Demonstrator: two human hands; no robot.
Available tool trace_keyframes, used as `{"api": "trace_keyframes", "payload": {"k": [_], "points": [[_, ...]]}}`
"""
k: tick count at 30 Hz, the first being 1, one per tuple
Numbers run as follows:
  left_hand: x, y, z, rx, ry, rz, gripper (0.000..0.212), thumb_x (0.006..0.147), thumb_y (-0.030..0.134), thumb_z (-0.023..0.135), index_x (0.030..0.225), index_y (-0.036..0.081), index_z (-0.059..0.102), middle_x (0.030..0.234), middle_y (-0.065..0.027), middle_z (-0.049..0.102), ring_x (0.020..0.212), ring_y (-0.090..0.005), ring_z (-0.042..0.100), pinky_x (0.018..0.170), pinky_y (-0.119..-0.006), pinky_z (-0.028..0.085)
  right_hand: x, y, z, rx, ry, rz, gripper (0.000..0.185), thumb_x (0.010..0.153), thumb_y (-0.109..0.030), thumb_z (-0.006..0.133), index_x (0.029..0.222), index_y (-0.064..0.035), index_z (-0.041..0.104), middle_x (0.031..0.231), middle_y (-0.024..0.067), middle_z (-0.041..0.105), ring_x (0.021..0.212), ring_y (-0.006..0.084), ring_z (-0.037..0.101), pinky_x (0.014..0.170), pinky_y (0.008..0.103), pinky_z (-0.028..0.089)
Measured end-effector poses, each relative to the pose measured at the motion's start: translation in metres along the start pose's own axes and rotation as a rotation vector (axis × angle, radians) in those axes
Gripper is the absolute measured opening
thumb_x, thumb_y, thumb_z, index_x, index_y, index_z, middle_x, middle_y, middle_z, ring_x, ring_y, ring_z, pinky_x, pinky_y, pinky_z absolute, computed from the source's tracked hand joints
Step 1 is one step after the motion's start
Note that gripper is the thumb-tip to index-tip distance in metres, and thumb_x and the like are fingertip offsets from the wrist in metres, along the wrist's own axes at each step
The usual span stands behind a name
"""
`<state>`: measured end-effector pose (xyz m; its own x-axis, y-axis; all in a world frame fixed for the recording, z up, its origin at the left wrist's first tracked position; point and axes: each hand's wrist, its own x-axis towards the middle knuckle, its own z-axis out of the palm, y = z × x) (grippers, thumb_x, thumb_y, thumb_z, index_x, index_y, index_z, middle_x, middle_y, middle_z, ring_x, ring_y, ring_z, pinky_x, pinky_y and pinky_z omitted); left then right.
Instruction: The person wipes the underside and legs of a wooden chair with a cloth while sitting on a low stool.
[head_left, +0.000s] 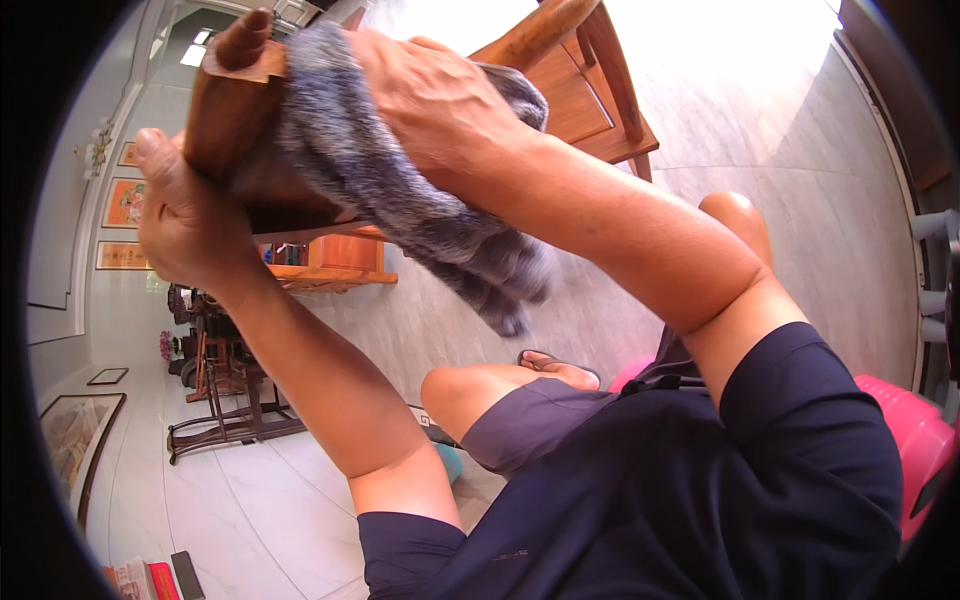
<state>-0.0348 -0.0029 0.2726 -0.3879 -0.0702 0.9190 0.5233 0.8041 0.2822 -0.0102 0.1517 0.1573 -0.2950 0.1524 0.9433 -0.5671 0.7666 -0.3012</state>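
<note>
A dark brown polished wooden furniture part, with a rounded peg-like tip at its upper end, is raised in front of me at the upper left. My left hand grips its near left side with the thumb upward; the fingers are mostly hidden behind the wood. My right hand holds a grey, fluffy cloth against the right side of the wood. Part of the cloth hangs down below my right wrist, its lower end blurred. The fingertips of the right hand are hidden by the hand itself.
A wooden chair stands beyond my right hand. Low orange-brown wooden furniture lies past my left forearm, and a dark wooden stand further left. A pink plastic object is beside me. Framed pictures hang at left.
</note>
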Motion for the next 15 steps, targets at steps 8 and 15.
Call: {"api": "trace_keyframes", "payload": {"k": [8,15], "points": [[0.008,-0.005,0.002,0.105,-0.021,0.13,0.069,0.103,0.068,0.04,0.094,0.015,0.084,0.081,-0.0072,0.078,0.079,-0.031,0.074,0.071,-0.04,0.054,-0.016,0.003,-0.012,-0.164,-0.091,-0.02,0.03,0.086,-0.007,0.057,0.112,0.0063,0.053,0.095,0.0158,0.06,0.094,0.0319,0.064,0.101,0.0482,0.042],[0.006,-0.008,0.002,0.047,0.013,0.198,0.068,0.103,0.065,0.04,0.089,0.015,0.084,0.075,-0.0082,0.076,0.073,-0.0317,0.073,0.064,-0.042,0.053,-0.001,-0.004,-0.01,0.058,0.037,-0.048,0.026,0.087,-0.01,0.058,0.109,0.0038,0.053,0.101,0.0187,0.062,0.101,0.033,0.064,0.105,0.0526,0.038]]}}
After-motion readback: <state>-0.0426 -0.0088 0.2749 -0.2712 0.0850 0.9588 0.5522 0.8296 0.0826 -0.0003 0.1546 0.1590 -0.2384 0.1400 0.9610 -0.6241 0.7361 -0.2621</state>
